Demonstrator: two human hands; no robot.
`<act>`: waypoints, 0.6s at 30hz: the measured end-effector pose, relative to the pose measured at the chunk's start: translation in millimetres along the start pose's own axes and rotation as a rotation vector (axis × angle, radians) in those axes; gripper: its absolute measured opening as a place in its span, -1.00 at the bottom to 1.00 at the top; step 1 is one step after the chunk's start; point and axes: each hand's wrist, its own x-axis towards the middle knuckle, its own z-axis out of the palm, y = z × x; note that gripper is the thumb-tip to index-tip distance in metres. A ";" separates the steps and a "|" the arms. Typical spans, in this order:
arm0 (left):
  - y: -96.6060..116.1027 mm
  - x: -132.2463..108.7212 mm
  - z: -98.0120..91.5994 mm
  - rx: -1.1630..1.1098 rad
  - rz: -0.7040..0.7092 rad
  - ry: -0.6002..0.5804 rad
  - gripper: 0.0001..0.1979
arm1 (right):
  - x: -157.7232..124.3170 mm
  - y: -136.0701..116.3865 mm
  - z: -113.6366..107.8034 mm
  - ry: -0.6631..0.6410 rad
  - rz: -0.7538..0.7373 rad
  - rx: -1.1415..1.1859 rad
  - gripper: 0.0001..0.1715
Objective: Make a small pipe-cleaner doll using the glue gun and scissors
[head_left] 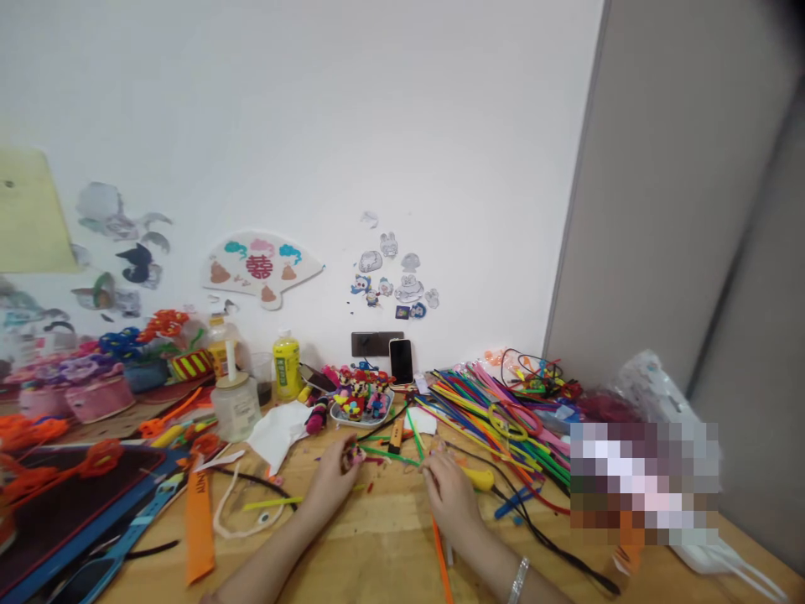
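My left hand (336,474) is curled over the table, its fingers closed around a small pink and dark figure (357,455) that is mostly hidden. To its right, my right hand (449,491) is closed in a pinch, the fingertips at the bend of a green pipe cleaner (396,456). One part of the green strip runs left toward my left hand; another rises toward the back. A yellow-ended glue gun (479,478) lies just beside my right hand, its black cord trailing right. An orange strip (441,558) lies under my right wrist.
Behind the hands stands a white tray (361,417) of small colourful figures, with a phone (401,362) behind it. Many pipe cleaners (496,411) spread at right. A glass jar (236,408), a yellow bottle (287,367) and white tissue (280,432) stand or lie left.
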 end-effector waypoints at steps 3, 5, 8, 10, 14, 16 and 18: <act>3.5 -1.5 -5.1 0.125 0.074 -0.012 -0.68 | -0.4 -0.2 0.3 -0.011 -0.014 0.003 -0.72; 12.5 -4.9 -9.8 0.206 0.138 -0.030 -0.71 | -1.0 0.6 1.0 -0.022 -0.017 0.005 -0.72; 32.8 -13.8 -15.5 0.319 0.240 -0.061 -0.84 | -1.9 1.8 1.9 -0.039 -0.016 0.004 -0.73; 45.7 -20.7 -15.9 0.383 0.298 -0.094 -0.90 | -2.3 1.7 2.1 -0.045 -0.013 0.002 -0.73; 57.4 -28.5 -9.5 0.475 0.355 -0.130 -0.86 | -2.7 1.2 1.8 -0.048 -0.011 0.009 -0.73; 57.6 -28.2 -7.0 0.493 0.365 -0.144 -0.82 | -2.5 1.5 1.8 -0.048 -0.014 0.016 -0.73; 57.7 -26.9 -6.2 0.490 0.368 -0.155 -0.79 | -2.1 1.9 2.0 -0.048 -0.019 0.024 -0.72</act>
